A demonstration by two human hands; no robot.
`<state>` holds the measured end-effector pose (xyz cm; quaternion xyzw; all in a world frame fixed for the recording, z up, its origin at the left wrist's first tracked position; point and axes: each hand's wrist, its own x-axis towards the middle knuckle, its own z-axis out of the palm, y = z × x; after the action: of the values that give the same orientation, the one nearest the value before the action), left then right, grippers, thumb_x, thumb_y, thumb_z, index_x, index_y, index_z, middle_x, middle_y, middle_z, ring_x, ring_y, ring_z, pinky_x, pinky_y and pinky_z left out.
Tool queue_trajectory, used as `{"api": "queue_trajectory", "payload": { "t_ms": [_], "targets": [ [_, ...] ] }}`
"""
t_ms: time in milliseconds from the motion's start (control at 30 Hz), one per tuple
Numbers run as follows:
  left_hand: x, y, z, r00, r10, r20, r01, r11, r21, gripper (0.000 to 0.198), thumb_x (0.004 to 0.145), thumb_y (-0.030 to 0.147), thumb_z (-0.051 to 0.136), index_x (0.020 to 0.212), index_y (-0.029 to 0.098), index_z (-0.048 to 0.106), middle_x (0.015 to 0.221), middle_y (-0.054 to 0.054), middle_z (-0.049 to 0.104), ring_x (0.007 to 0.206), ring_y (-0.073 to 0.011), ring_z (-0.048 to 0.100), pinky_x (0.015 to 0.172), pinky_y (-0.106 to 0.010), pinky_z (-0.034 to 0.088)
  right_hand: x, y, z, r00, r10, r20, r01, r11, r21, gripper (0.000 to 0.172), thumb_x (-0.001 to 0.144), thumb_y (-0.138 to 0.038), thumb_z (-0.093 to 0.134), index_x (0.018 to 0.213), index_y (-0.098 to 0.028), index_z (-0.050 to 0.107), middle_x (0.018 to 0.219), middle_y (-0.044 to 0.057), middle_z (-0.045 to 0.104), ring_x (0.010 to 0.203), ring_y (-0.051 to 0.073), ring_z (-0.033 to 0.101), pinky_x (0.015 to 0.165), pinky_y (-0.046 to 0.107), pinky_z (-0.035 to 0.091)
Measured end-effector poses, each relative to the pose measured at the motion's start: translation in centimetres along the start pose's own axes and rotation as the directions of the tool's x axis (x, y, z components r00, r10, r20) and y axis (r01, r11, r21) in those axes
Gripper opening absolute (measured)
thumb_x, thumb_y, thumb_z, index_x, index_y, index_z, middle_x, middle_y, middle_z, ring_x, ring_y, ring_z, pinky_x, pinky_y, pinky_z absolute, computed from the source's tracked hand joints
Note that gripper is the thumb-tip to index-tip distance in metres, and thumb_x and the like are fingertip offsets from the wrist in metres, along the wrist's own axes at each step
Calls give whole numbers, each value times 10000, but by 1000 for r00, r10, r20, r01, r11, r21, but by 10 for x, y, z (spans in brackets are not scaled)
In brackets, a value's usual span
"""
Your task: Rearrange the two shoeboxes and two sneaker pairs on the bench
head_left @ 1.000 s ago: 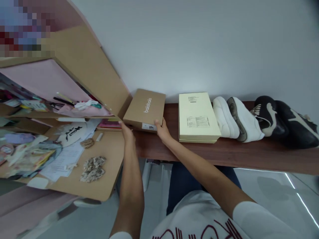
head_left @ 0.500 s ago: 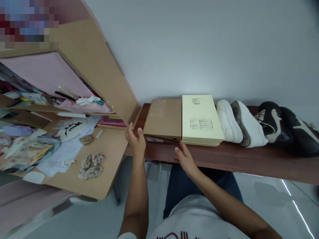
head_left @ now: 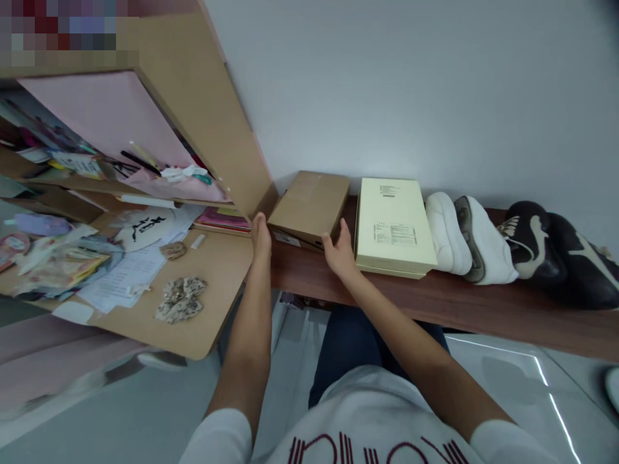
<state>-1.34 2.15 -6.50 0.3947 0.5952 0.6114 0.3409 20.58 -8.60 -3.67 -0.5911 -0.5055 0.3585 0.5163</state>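
A plain brown cardboard box [head_left: 309,201] sits tilted at the left end of a dark wooden shelf [head_left: 435,303], its near end raised. My left hand [head_left: 261,235] presses against the box's near left corner. My right hand [head_left: 340,252] grips its near right corner, fingers curled on the edge. A flat cream box [head_left: 394,222] with printed labels lies just right of it, with a gap between the two.
Right of the cream box stand a pair of white shoes [head_left: 457,235] and a pair of black shoes [head_left: 546,248], against a grey wall. At left is a light wooden desk [head_left: 213,283] with papers, pens and a hutch panel beside the brown box.
Half a second ago the brown box lay flat against the cream box with my hands off it. Now both hands hold it, and it is tilted and shifted left.
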Motion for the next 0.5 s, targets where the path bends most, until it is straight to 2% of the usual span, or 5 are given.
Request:
{"api": "queue_trajectory", "payload": {
  "t_ms": [100,200,300,400,500],
  "targets": [
    [-9,3,16,999,-46,23,46,999,5,422,910,462,535,1119,126,683,1307,-164,677,1283,-246,593,1155,-410,394,14,2,12,989,141,46,-141,990,13,886,939,-549,445,1603,-63,116,1692,201,157,1579,267,159,1277,468,147],
    [-33,-2,23,1000,-15,-6,15,999,35,411,878,458,597,1107,132,697,1265,-154,698,1252,-260,611,1145,-405,405,13,11,14,991,128,45,-130,991,30,905,946,-615,396,1613,-90,82,1704,178,117,1580,261,157,1276,467,147],
    [-47,-8,23,999,25,-31,-25,999,20,452,908,502,556,1137,136,690,1273,-152,692,1267,-260,599,1147,-393,403,11,15,11,995,91,40,-93,994,53,931,948,-640,384,1614,-75,60,1701,185,129,1573,251,189,1273,442,168],
    [-43,-5,21,1000,-6,-12,6,1000,13,512,911,550,548,1186,135,663,1354,-166,646,1328,-258,558,1173,-383,372,8,9,5,992,122,35,-123,991,46,929,953,-650,387,1614,-79,72,1692,192,168,1568,260,209,1274,452,173],
    [-42,5,9,998,-54,-38,54,998,-19,602,922,599,501,1323,158,584,1488,-168,543,1416,-252,482,1191,-403,350,-14,2,-11,992,106,63,-108,994,23,925,938,-685,420,1619,-130,131,1699,166,164,1577,269,176,1282,477,142]
  ]
}}
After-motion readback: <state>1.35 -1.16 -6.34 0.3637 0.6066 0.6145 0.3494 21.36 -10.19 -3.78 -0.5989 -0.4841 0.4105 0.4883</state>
